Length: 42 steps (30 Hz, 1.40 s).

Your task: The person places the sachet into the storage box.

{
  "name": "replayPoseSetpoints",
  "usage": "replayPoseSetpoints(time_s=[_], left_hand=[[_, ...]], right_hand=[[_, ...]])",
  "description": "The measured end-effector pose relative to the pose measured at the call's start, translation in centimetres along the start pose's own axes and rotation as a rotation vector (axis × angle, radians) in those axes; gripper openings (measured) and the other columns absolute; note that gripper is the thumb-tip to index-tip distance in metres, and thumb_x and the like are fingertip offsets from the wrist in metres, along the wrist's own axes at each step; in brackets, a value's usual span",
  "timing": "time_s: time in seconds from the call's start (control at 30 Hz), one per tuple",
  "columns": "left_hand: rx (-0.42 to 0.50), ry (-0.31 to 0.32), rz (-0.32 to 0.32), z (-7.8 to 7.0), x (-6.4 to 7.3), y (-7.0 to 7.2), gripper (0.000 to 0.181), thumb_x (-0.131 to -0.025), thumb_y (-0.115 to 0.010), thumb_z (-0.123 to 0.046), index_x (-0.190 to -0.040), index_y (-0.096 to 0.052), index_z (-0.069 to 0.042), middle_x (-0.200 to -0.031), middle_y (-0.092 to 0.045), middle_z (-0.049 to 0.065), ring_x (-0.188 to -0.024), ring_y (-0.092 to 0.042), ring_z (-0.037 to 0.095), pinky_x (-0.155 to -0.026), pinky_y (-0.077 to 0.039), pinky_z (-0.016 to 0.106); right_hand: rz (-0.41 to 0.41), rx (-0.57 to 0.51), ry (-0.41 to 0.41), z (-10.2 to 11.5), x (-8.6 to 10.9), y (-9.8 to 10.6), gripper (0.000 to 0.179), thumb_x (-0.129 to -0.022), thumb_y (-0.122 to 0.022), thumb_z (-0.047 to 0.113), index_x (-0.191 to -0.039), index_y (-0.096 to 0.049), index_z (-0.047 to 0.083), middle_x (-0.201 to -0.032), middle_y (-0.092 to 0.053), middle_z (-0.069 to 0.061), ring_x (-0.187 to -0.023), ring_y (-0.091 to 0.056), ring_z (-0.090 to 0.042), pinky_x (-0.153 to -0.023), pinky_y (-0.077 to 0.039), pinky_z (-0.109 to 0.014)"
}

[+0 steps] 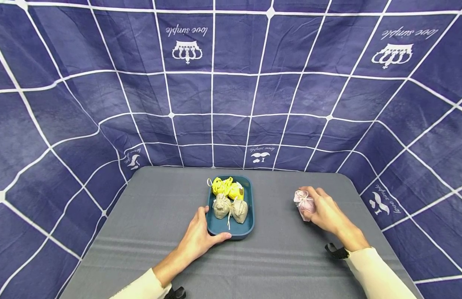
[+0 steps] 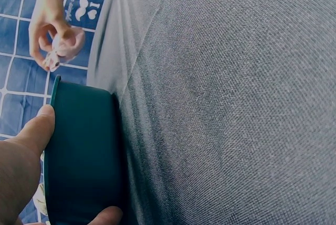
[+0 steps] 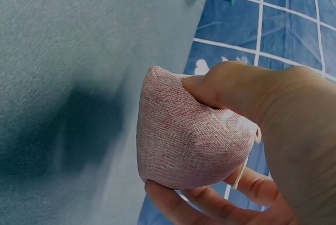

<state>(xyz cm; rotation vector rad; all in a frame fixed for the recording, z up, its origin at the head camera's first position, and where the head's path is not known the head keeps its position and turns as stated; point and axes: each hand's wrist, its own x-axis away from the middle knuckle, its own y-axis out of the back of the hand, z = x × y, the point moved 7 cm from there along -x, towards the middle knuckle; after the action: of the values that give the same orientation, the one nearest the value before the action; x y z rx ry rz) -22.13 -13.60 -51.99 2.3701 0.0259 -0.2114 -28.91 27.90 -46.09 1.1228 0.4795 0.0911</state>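
My right hand (image 1: pixel 325 211) grips a small pink drawstring pouch (image 1: pixel 305 203) between thumb and fingers, to the right of the tray. In the right wrist view the pouch (image 3: pixel 194 130) hangs above the grey cloth, its shadow falling beside it. At the near left corner of a dark teal tray (image 1: pixel 231 233), my left hand (image 1: pixel 197 236) holds the rim, thumb along the front edge and fingers on the left side. Inside the tray lie two beige drawstring pouches (image 1: pixel 222 206) toward the front and yellow pouches (image 1: pixel 236 191) behind them.
A grey cloth (image 1: pixel 171 199) covers the table under the tray. Blue sheets with white grid lines (image 1: pixel 234 95) rise behind it and on both sides. Black straps (image 1: pixel 336 251) circle both wrists.
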Motion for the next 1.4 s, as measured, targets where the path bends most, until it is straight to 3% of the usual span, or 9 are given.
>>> replayPoseSetpoints(time_s=[0.73,1.0,1.4], left_hand=[[0.001,0.008,0.005,0.0,0.2,-0.2,0.112,-0.076,-0.111,-0.053,-0.150,-0.052,0.008,-0.157,-0.064,0.033,-0.135,-0.071,0.050,-0.114,-0.059,0.064],[0.003,0.037,0.009,0.4,0.1,-0.4,0.111,-0.075,-0.110,-0.054,-0.149,-0.052,0.004,-0.160,-0.064,0.030,-0.138,-0.070,0.048,-0.117,-0.059,0.062],[-0.025,0.003,0.007,-0.2,-0.1,0.3,0.112,-0.074,-0.110,-0.057,-0.147,-0.053,0.005,-0.154,-0.066,0.032,-0.130,-0.074,0.049,-0.111,-0.061,0.062]], right_hand=[[-0.030,-0.029,0.049,3.2,-0.2,0.0,0.076,-0.081,-0.100,0.009,-0.150,-0.068,0.018,-0.112,-0.075,-0.015,-0.086,-0.071,-0.026,-0.070,-0.057,-0.045],[-0.032,-0.039,0.058,4.3,-0.5,-0.6,0.079,-0.082,-0.100,0.010,-0.154,-0.067,0.017,-0.117,-0.075,-0.017,-0.088,-0.073,-0.028,-0.072,-0.061,-0.048],[0.011,-0.039,0.050,6.4,-1.3,-1.5,0.081,-0.085,-0.099,0.015,-0.158,-0.065,0.022,-0.123,-0.075,-0.014,-0.089,-0.074,-0.027,-0.072,-0.062,-0.049]])
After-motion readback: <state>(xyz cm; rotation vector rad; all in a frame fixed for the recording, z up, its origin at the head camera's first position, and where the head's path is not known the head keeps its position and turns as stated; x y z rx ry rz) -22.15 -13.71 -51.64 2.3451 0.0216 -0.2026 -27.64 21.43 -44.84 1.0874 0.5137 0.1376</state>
